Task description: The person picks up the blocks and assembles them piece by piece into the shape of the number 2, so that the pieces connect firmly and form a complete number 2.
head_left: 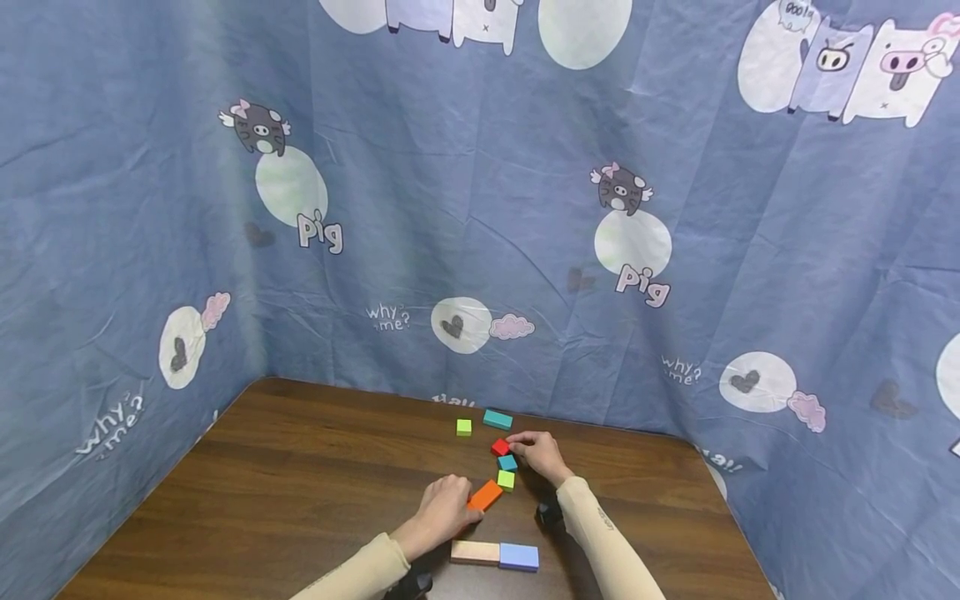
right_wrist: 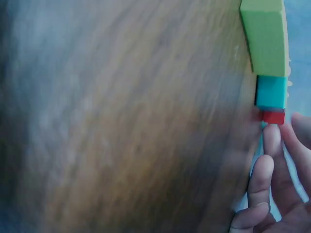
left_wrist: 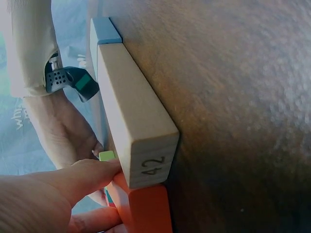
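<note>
My left hand [head_left: 442, 510] grips an orange block [head_left: 486, 496] on the wooden table, thumb on the near side and fingers on the far side. In the left wrist view the orange block [left_wrist: 149, 208] is partly hidden below a plain wooden block marked 42 [left_wrist: 141, 107]. Farther off, my right hand [head_left: 542, 454] holds a small red block [head_left: 500, 447] at its right side with the fingertips. A teal block [head_left: 507, 462] and a light green block [head_left: 506, 480] follow it toward the orange one. The right wrist view shows fingertips against the red block [right_wrist: 273, 117].
Nearest me, the plain wooden block [head_left: 476, 552] lies end to end with a blue block [head_left: 519, 557]. Toward the back edge are another light green block [head_left: 464, 427] and a longer teal block [head_left: 498, 419]. A blue patterned curtain [head_left: 450, 208] hangs behind the table [head_left: 300, 467].
</note>
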The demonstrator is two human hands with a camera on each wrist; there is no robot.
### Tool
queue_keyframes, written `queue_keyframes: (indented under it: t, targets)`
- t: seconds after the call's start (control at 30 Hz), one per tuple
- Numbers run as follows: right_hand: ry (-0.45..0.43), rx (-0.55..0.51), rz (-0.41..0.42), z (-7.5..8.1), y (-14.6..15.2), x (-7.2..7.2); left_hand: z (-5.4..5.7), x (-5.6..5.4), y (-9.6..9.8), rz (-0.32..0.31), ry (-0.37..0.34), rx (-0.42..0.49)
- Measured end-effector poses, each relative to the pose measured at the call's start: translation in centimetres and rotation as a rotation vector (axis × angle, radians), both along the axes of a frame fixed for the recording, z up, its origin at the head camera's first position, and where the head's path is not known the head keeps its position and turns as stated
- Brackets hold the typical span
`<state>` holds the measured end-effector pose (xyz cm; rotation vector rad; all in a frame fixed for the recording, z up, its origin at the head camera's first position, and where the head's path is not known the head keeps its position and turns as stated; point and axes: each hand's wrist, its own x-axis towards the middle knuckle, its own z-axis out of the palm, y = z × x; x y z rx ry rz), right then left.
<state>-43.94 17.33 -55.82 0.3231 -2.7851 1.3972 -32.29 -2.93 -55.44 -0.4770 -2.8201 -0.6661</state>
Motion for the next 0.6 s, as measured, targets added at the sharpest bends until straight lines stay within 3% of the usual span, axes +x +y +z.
queue_keyframes:
  t: [0.33,0.47,0.6]
  targets:
    - [-0.114,-0.188,-0.139,0.6,-0.5,1.1,0.0,0.0,-0.1,0.001,0.006,-0.003]
    - [-0.12,-0.253,-0.113,0.5,-0.4,1.7,0.0,0.0,-0.1,-0.005,0.008,0.004]
    - [-0.14,-0.303,-0.037,0.2,0.0,2.1,0.0,0.0,-0.1,-0.006,0.002,0.008]
